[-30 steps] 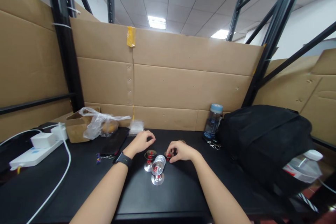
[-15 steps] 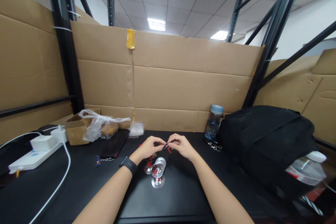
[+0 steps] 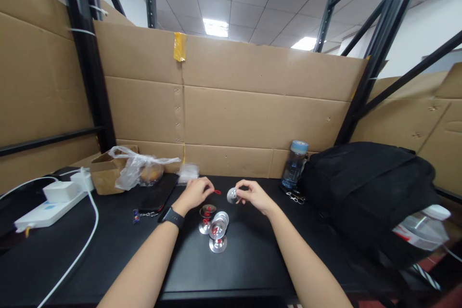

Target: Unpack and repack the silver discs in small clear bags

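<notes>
My right hand [image 3: 252, 196] pinches a silver finger cymbal [image 3: 232, 196] by its edge, its domed face turned outward above the table. My left hand [image 3: 197, 192] is closed, fingertips together, with a small red loop [image 3: 217, 192] sticking out from them. A gap separates the two hands. Below them on the black table lie several more finger cymbals [image 3: 218, 229], silver and partly overlapping, with red loops on some. One darker cymbal [image 3: 208, 210] lies just under my left hand.
A clear water bottle [image 3: 294, 165] and keys [image 3: 296, 197] stand back right beside a black backpack [image 3: 364, 197]. Left are a phone [image 3: 157, 196], a cardboard box [image 3: 106, 173] with a plastic bag [image 3: 135, 168], and a white power strip [image 3: 50, 211]. Cardboard walls [image 3: 231, 115] surround the table.
My hands have moved apart from where they met. The cymbal is now in my right hand, face showing, and the red loop is at my left fingertips. The view has tilted slightly.
</notes>
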`<control>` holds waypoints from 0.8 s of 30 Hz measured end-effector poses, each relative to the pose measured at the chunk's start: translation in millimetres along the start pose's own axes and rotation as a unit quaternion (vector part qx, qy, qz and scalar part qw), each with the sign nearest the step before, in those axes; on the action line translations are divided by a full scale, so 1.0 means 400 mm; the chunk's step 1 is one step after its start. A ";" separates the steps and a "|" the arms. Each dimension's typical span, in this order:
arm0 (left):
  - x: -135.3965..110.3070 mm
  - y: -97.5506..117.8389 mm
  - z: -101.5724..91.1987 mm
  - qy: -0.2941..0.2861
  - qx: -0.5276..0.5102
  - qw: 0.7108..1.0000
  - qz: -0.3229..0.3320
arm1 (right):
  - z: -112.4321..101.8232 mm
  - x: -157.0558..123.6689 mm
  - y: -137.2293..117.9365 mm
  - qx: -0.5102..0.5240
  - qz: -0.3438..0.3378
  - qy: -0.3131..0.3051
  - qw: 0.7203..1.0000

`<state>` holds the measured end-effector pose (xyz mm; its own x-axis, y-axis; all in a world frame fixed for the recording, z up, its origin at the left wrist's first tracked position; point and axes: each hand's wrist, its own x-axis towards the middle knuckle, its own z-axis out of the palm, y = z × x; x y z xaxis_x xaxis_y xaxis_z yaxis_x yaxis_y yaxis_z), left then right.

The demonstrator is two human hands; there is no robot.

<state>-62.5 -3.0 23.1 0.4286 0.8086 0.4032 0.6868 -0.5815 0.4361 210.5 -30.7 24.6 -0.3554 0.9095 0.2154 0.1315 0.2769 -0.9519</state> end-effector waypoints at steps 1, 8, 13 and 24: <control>-0.002 -0.015 -0.015 0.019 0.035 0.999 -0.028 | -0.019 0.003 0.005 -0.013 0.011 0.042 0.999; -0.021 -0.088 -0.065 -0.003 0.118 0.983 -0.141 | -0.137 0.005 0.063 -0.172 0.149 0.199 0.953; -0.019 -0.081 -0.049 -0.006 0.103 0.988 -0.114 | -0.148 0.007 0.099 -0.242 0.173 0.187 0.936; -0.020 0.014 -0.028 -0.196 0.059 0.979 0.013 | -0.132 0.006 0.094 -0.381 0.094 0.157 0.906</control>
<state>-68.5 -13.7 31.3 0.6234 0.7793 0.0638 0.7257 -0.6070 0.3240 263.4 -1.6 0.8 0.0047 0.9732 0.2301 0.8057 0.1326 -0.5773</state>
